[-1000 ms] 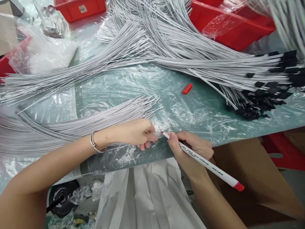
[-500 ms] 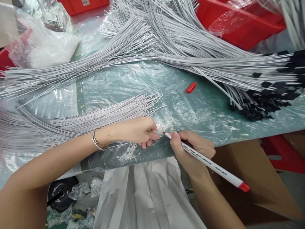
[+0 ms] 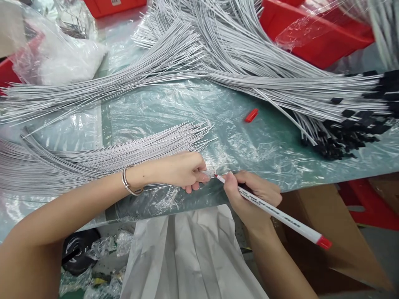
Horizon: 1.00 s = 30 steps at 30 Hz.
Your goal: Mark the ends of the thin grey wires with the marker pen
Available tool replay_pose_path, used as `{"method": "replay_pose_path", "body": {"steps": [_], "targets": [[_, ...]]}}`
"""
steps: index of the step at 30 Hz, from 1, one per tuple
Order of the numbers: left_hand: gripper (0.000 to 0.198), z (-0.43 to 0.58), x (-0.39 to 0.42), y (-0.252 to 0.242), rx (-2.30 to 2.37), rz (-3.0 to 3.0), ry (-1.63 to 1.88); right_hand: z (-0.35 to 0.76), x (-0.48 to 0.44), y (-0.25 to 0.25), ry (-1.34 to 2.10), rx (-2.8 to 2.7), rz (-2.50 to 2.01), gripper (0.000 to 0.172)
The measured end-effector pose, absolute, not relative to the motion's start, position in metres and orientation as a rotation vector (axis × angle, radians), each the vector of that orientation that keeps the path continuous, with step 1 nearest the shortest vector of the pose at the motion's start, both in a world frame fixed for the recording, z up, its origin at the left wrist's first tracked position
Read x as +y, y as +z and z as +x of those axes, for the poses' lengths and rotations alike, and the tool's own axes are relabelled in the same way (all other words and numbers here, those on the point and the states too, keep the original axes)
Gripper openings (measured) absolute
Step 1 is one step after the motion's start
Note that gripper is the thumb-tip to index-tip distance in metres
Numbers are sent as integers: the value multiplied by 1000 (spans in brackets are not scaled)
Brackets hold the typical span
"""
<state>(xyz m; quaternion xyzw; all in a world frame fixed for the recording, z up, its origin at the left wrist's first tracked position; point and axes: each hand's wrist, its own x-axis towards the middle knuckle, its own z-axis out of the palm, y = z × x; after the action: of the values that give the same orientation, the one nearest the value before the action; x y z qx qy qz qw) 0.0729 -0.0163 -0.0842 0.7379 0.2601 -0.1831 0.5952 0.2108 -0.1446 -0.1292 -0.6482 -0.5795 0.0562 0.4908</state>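
Observation:
My left hand [image 3: 179, 170] is closed near the table's front edge, pinching the ends of a small bunch of thin grey wires [image 3: 209, 173]. My right hand [image 3: 249, 193] grips a white marker with a red tip [image 3: 274, 212], its tip touching those wire ends. A fanned bundle of the same wires [image 3: 109, 155] lies just behind my left hand. The marker's red cap [image 3: 251, 115] lies loose on the plastic-covered green table [image 3: 249, 145].
Large sheaves of grey wires [image 3: 199, 62] cover the back of the table; those at right end in black connectors [image 3: 346, 137]. Red bins [image 3: 314, 37] stand at the back, a white bag [image 3: 65, 62] at left, a cardboard box [image 3: 330, 224] below right.
The marker tip has stayed on the wire ends with only slight shifts; the view has drifted a little. Both hands keep their grips.

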Motion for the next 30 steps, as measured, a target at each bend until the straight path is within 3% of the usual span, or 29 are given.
{"method": "replay_pose_path", "body": {"steps": [30], "targets": [[31,72,-21,-80,622,1805,-412,214,-150,-128,287,-1412,-1534,30]]}}
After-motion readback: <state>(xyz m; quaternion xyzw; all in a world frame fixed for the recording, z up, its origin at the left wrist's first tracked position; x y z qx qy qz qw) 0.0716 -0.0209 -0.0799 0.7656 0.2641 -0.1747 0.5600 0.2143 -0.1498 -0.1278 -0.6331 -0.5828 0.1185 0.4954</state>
